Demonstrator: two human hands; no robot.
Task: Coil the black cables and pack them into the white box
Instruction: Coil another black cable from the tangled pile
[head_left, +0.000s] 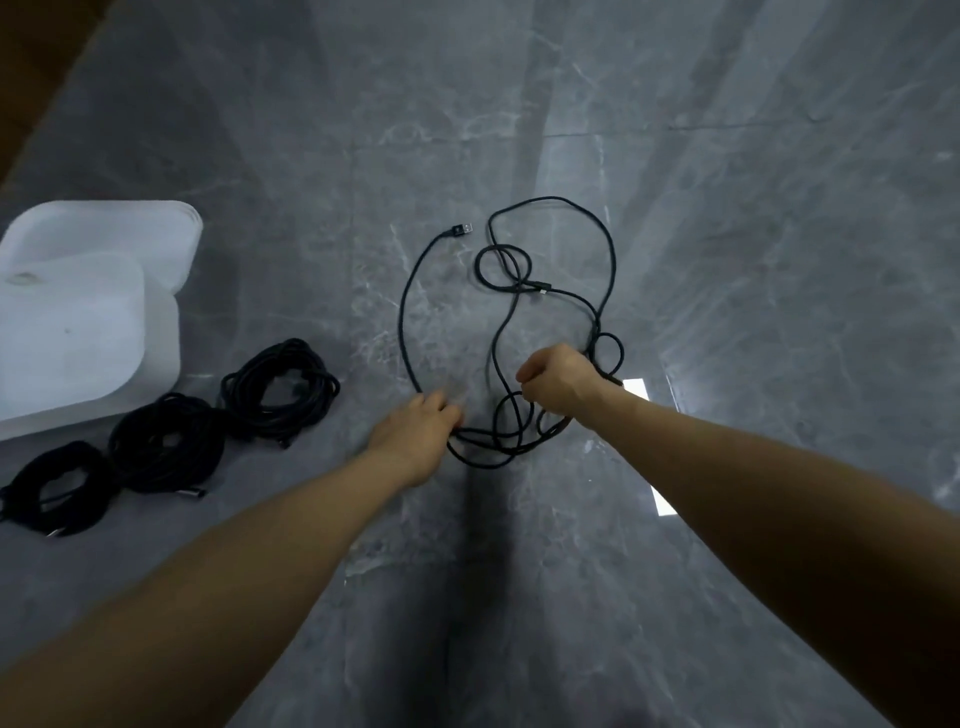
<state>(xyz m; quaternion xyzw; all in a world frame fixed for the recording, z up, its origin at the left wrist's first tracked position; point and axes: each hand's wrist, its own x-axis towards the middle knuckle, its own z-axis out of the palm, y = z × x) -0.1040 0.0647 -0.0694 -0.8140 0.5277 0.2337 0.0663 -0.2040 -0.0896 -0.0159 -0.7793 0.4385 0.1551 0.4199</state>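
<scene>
On the grey marble floor the loose black cable sprawls centre; right hand grips its near loops, left hand blurred, grip unclear. Three coiled cables lie left, beside the white box; open floor beyond

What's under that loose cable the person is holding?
Grey marbled floor shows under the loose cable, which sprawls over it in loops. The left hand and right hand hide the strands they hold, so what lies beneath there cannot be seen.
</scene>
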